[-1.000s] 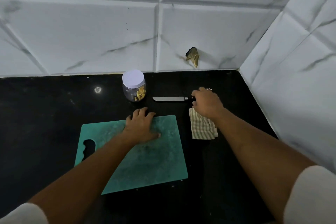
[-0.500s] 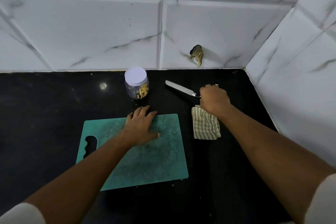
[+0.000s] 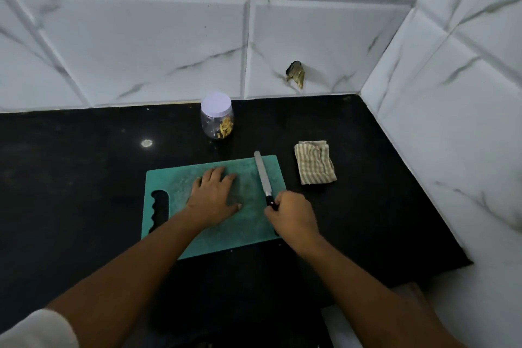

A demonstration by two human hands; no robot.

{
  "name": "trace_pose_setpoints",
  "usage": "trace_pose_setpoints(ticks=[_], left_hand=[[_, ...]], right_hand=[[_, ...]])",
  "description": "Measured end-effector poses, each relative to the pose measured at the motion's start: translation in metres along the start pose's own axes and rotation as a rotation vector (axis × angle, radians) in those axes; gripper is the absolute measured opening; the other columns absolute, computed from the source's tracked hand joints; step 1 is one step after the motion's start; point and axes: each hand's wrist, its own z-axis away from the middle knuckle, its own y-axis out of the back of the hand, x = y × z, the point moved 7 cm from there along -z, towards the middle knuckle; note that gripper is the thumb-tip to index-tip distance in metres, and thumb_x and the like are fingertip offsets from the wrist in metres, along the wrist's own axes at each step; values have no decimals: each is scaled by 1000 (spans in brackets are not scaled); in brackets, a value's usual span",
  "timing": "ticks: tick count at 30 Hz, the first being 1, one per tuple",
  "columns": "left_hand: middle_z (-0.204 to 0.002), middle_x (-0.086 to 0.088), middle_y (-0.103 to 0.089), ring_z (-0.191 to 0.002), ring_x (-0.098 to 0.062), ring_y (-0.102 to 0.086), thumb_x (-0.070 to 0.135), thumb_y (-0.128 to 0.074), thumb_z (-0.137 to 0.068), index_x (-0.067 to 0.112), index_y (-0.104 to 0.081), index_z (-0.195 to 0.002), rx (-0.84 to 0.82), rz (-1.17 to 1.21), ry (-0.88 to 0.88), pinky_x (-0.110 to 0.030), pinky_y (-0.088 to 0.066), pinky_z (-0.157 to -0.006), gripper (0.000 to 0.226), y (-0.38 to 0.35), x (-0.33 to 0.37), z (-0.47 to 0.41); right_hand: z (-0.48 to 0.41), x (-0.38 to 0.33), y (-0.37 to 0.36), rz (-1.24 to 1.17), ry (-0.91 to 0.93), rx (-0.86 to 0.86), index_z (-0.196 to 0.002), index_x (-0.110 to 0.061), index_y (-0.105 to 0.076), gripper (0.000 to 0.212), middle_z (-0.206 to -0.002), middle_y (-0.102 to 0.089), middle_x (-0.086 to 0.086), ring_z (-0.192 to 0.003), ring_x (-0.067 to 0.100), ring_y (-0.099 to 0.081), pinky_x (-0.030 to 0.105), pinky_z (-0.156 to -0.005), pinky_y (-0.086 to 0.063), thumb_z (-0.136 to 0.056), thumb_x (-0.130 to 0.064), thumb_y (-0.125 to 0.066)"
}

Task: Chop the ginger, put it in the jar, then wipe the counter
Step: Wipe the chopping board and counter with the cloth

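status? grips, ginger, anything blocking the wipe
Copy: left grip flat on cutting board; right grip holds knife, blade over board. In lidded jar: ginger. Untouched: cloth; board sits on counter.

1 off-white sleeve (image 3: 36, 329) covers left upper arm, ends above elbow; left forearm (image 3: 127, 271), right forearm (image 3: 367, 285) bare.

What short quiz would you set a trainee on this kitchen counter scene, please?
1. True or false: the jar has its lid on.
2. What does the right hand grip? A a spoon; B the knife; C a peeler.
3. Fill in: the left hand lies flat on the green ____.
Key: 1 true; 2 B; 3 cutting board.
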Motion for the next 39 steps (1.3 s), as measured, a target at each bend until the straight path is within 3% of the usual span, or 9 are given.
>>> trace_pose_setpoints(ticks=[4, 9, 13, 18, 22, 25, 29, 32, 39], left_hand=[[-167, -9, -16, -155, -30, -11, 61, -63, -89, 26, -26, -158, -7, -19, -16, -55, -20, -124, 86, -2, 2, 9], [-167, -9, -16, -155, -30, -11, 58, -64, -90, 26, -25, -159, -26, 14, -10, -54, -19, -125, 86, 1, 3, 11], [-166, -10, -19, -154, -31, -17, 53, -65, -92, 25, -26, -159, -26, 68, -9, -54, -22, -124, 81, 11, 11, 5], [-150, -7, -45, -135, -27, -44, 35, -68, -94, 23, -43, -151, 96, 263, -59, -45, -43, -112, 64, 39, 44, -20], [-131, -4, -63, -112, -21, -64, 26, -69, -95, 23, -56, -141, 9, 511, -112, -35, -50, -99, 48, 48, 98, -54], [-127, -5, -65, -113, -22, -64, 26, -67, -98, 19, -57, -140, -126, 614, -81, -33, -52, -96, 44, 38, 131, -77], [-117, -16, -67, -90, -22, -63, 19, -60, -101, 14, -62, -126, -288, 760, 33, -34, -57, -73, 26, 21, 150, -98], [-99, -11, -62, -86, -17, -59, 21, -58, -101, 6, -68, -116, -302, 820, 84, -34, -56, -75, 23, 14, 146, -109], [-87, -12, -59, -80, -23, -53, 16, -58, -102, 6, -73, -113, -124, 982, 166, -33, -45, -70, 21, 47, 116, -148]], right_hand=[[11, -4, -8, 54, 42, 47, -96, -17, -58, 17, -91, -55, 0, -90, 27, -66, 33, -68, -43, -95, -34, -63], [9, -5, -7, 79, 54, 21, -98, -15, -62, 22, -96, -65, 3, -90, 27, -68, 36, -71, -52, -95, -37, -65], [-7, 12, 14, -28, 20, 52, -91, -20, -63, 34, -82, -66, -2, -75, 19, -66, 35, -64, -54, -91, -54, -68], [-55, 58, 75, -162, -70, 199, -108, -19, -70, 20, -96, -71, -1, -85, 17, -65, 32, -74, -50, -95, -34, -67], [-96, 93, 94, -176, -124, 200, -118, -19, -67, 29, -109, -69, 7, -99, 24, -66, 31, -81, -46, -91, -30, -67], [-118, 108, 90, -156, -146, 111, -118, -19, -60, 33, -111, -66, 9, -101, 27, -65, 36, -86, -50, -89, -33, -69], [-133, 112, 76, -146, -89, 6, -121, -16, -53, 42, -111, -66, 7, -102, 27, -66, 39, -87, -54, -85, -23, -75], [-146, 113, 75, -175, -53, 2, -119, -20, -54, 41, -104, -66, -1, -96, 21, -67, 34, -81, -52, -85, -18, -76], [-203, 71, 97, -287, 82, 67, -109, -30, -54, 33, -87, -61, -10, -82, 11, -64, 26, -68, -49, -87, -16, -75]])
